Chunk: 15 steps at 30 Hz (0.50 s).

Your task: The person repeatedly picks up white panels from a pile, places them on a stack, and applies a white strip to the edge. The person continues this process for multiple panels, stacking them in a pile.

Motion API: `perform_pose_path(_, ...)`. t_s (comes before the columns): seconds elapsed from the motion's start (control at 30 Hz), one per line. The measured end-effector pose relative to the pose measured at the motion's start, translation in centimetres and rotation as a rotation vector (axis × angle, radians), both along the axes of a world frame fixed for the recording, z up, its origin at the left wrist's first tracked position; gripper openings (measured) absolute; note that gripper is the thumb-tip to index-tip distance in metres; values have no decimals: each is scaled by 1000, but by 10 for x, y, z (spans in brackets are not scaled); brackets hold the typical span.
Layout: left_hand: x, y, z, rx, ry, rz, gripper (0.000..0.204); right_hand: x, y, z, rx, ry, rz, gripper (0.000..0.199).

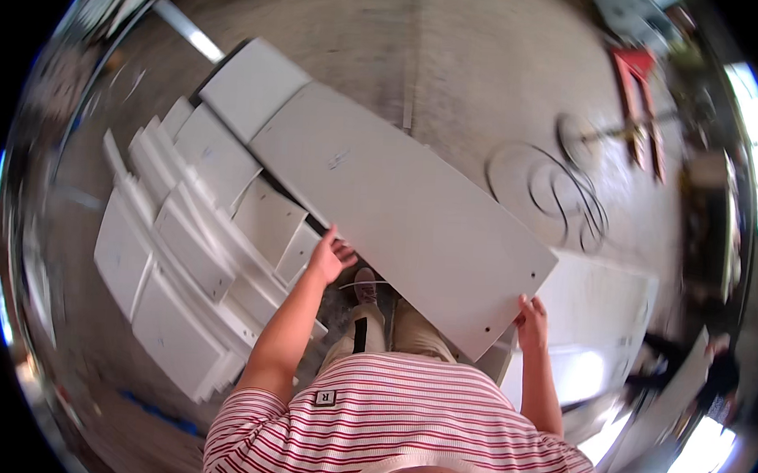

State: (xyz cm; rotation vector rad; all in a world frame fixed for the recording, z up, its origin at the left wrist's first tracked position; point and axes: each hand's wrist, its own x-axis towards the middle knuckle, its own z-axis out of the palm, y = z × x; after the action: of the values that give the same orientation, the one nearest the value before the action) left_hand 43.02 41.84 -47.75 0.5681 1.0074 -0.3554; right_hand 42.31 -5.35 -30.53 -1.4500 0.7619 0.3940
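A long light-grey panel (397,212) slants across the view in front of me, with small dark holes near its right end. My right hand (531,323) grips that short end, fingers bent at its edge. Beside the panel's near long edge is my left hand (332,256), its fingers apart and the index fingertip at the edge. Whether the left hand bears any weight I cannot tell. Under the panel's far left end shows another pale panel (254,87).
Stacked white panels and strips (184,253) lie to my left. On the right are a white panel surface (595,314), a looped dark hose or cable (567,194) and a red forked pallet jack (638,104). Another person (715,378) is at the far right edge.
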Motion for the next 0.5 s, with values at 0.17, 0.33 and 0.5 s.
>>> perform_pose_path(0.17, 56, -24, -12, -308, -83, 103, 45, -42, -31, 0, -154, -162, -510, 19)
perform_pose_path(0.33, 32, -53, -35, -7, 106, 99, 36, -65, -47, 24, -705, -138, -626, 36)
perform_pose_path(0.5, -14, -98, 16, -73, -19, -104, 33, -142, -110, 51, -805, -32, -645, 40)
